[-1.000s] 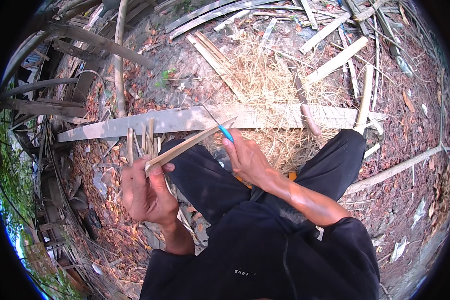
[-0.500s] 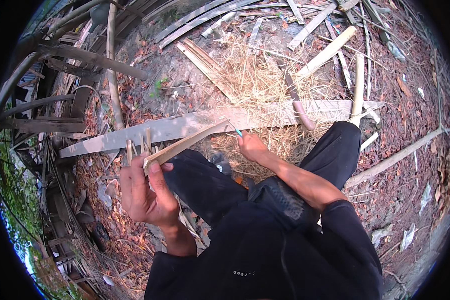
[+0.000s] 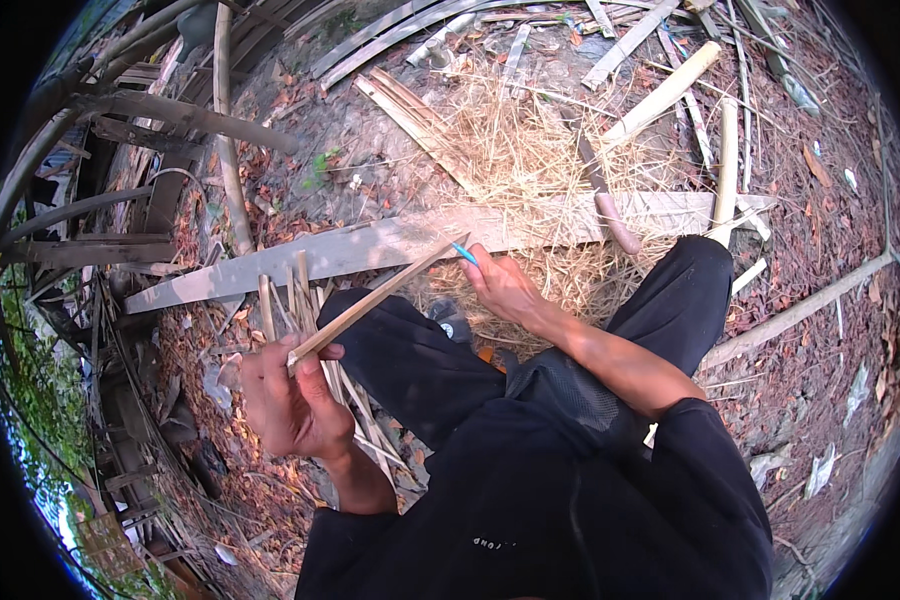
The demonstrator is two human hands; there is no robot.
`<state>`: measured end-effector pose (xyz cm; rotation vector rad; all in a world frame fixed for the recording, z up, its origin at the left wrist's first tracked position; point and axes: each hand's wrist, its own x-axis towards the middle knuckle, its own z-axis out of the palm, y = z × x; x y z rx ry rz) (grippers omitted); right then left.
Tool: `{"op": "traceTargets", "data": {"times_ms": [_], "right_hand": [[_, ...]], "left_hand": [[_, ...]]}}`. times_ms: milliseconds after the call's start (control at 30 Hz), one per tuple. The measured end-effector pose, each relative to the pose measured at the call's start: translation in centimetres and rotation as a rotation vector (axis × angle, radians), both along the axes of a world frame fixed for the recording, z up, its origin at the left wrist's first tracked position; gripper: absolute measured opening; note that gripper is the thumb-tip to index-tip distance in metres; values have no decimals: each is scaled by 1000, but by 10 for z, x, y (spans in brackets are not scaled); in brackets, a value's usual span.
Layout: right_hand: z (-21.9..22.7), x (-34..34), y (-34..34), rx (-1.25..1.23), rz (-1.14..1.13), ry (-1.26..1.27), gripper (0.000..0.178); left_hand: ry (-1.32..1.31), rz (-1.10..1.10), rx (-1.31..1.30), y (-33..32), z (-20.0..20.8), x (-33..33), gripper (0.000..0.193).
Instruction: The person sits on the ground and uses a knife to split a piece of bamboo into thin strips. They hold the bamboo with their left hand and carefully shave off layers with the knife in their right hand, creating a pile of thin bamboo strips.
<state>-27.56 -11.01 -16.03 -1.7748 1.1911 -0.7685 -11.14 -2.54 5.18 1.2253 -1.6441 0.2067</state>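
Observation:
My left hand [image 3: 305, 395] pinches the near end of a narrow bamboo strip [image 3: 370, 304] between thumb and fingers. The strip slants up and away to the right, over my bent left leg. At its far end, my right hand [image 3: 502, 287] is closed round a slim turquoise pen-like tool [image 3: 464, 253], mostly hidden by the fingers. The tool's tip meets the strip's end or lies just over it. Beyond both hands a long grey plank [image 3: 320, 256] lies across the ground. A knife with a brown handle [image 3: 616, 222] rests across the plank, its dark blade among pale shavings.
Thin bamboo shavings [image 3: 510, 150] pile up beyond the plank. Split bamboo pieces [image 3: 415, 125] lie at the far side, and thick pale poles [image 3: 665, 95] at the far right. More strips [image 3: 300, 290] lie beside my left leg. A wooden frame [image 3: 195, 118] stands at the left.
My right hand has shifted slightly up and left, bringing the turquoise tool to the strip's far end. My left hand has stayed nearly in place, still holding the strip.

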Motion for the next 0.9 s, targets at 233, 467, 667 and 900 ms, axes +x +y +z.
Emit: {"op": "traceTargets", "data": {"times_ms": [233,467,667,900], "right_hand": [[158,8,65,-92,173,-376,18],[134,4,54,-11,146,-42,16],[157,1,60,-96,169,-178,20],[106,-5,43,33,118,116,24]], "left_hand": [[-7,-78,-9,1,-1,9,20],[-45,-43,-11,0,-1,11,18],[-20,-56,7,3,-1,12,19],[14,-86,-20,1,-4,10,20]]}}
